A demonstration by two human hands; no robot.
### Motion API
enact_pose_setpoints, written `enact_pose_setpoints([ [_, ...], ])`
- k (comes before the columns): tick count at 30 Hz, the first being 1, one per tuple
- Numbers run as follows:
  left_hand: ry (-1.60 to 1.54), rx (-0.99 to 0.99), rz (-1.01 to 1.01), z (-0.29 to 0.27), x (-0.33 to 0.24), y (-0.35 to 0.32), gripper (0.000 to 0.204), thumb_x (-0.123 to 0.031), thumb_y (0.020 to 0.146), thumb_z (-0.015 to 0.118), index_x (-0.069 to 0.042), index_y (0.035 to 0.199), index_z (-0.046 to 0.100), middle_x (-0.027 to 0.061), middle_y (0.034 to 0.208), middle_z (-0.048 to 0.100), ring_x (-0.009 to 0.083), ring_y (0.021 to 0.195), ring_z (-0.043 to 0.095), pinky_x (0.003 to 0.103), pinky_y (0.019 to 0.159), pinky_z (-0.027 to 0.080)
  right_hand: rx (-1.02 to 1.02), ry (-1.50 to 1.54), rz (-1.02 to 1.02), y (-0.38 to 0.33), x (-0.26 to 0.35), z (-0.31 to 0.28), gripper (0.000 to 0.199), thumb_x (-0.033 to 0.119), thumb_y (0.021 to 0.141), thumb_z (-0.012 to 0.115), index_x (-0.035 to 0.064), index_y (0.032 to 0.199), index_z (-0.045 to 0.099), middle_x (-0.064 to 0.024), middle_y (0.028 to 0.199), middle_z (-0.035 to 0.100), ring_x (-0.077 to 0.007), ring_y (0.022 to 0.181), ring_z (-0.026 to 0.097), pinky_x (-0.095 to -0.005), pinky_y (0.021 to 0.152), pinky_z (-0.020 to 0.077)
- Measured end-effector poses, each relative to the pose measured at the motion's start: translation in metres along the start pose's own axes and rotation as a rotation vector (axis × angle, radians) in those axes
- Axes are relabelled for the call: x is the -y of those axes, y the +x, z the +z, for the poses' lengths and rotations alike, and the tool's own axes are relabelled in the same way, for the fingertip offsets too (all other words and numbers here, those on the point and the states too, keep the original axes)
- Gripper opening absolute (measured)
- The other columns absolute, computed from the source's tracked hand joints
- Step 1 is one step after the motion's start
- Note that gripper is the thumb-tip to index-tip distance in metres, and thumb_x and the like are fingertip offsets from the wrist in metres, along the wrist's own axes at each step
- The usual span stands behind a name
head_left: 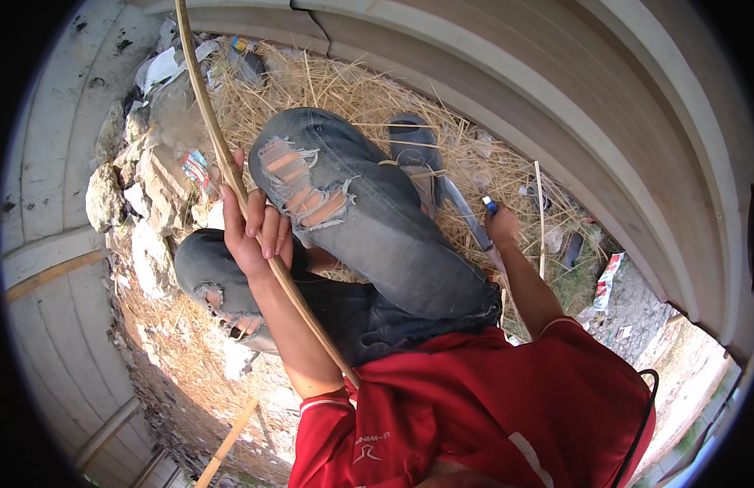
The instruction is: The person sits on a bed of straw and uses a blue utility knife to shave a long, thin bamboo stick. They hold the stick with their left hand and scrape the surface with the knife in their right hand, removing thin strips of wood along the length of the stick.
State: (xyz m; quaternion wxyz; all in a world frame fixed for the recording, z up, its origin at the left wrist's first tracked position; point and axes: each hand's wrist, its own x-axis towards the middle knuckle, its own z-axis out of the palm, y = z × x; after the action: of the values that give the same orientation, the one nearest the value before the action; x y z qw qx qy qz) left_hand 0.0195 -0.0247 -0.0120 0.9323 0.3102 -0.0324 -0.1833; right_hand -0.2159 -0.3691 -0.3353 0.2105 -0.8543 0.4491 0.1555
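A long, slightly bowed bamboo strip (203, 102) runs from the top edge down past my left forearm to my red shirt. My left hand (255, 224) holds it near its middle, beside my bent knee, with the fingers curled about it. Right of my legs, my right hand (504, 225) is closed around a small blue object with a whitish end (490, 205); most of that object is hidden by the fist. Close along this hand lies a long metal blade (468, 218), reaching from near my shoe to behind my wrist. Whether the blade joins the blue object I cannot tell.
Dry straw (344, 85) covers the ground around my shoe (413, 142). Pale rocks (157, 191) are heaped at left, by a panelled wall (47, 187). A ribbed wall (507, 49) curves along the far and right sides. A thin stick (541, 215) stands beyond my right hand.
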Motion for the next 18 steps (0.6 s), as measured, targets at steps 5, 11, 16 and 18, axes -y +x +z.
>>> enact_pose_setpoints([
  [5, -0.026, 0.003, -0.028, -0.005, 0.002, -0.004, 0.052, -0.035, 0.112, 0.027, -0.007, 0.156, 0.024, -0.0057, 0.058, 0.035, 0.0049, 0.033, 0.030, 0.018, 0.031, 0.029, 0.170, 0.545, -0.035, 0.014, -0.037, 0.003, 0.031, 0.034, 0.087, 0.073, 0.0090, 0.105, 0.074, -0.0179, 0.095, 0.074, -0.0341, 0.088, 0.072, -0.0442, 0.078, 0.0551],
  [11, -0.059, 0.035, -0.042, -0.008, 0.005, -0.003, 0.053, -0.033, 0.112, 0.027, -0.004, 0.156, 0.022, -0.0031, 0.059, 0.037, 0.0062, 0.033, 0.031, 0.020, 0.031, 0.032, -0.055, 0.458, -0.117, 0.032, -0.053, 0.012, 0.026, 0.028, 0.087, 0.072, 0.0107, 0.106, 0.076, -0.0147, 0.088, 0.074, -0.0293, 0.083, 0.073, -0.0395, 0.077, 0.0552],
  [16, -0.022, 0.027, -0.029, -0.013, 0.000, -0.007, 0.052, -0.032, 0.112, 0.028, -0.003, 0.155, 0.024, -0.0029, 0.060, 0.036, 0.0062, 0.033, 0.031, 0.020, 0.033, 0.032, -0.049, 0.394, -0.093, 0.029, -0.055, 0.011, 0.023, 0.021, 0.082, 0.076, 0.0062, 0.099, 0.075, -0.0123, 0.082, 0.073, -0.0240, 0.071, 0.069, -0.0364, 0.071, 0.0542],
  [18, -0.018, 0.026, -0.028, -0.013, 0.000, -0.007, 0.052, -0.031, 0.112, 0.029, -0.003, 0.155, 0.024, -0.0032, 0.060, 0.036, 0.0061, 0.034, 0.030, 0.021, 0.032, 0.031, -0.053, 0.289, -0.105, 0.024, -0.053, 0.009, 0.024, 0.021, 0.079, 0.078, 0.0055, 0.097, 0.074, -0.0114, 0.077, 0.072, -0.0237, 0.069, 0.068, -0.0372, 0.071, 0.0539],
])
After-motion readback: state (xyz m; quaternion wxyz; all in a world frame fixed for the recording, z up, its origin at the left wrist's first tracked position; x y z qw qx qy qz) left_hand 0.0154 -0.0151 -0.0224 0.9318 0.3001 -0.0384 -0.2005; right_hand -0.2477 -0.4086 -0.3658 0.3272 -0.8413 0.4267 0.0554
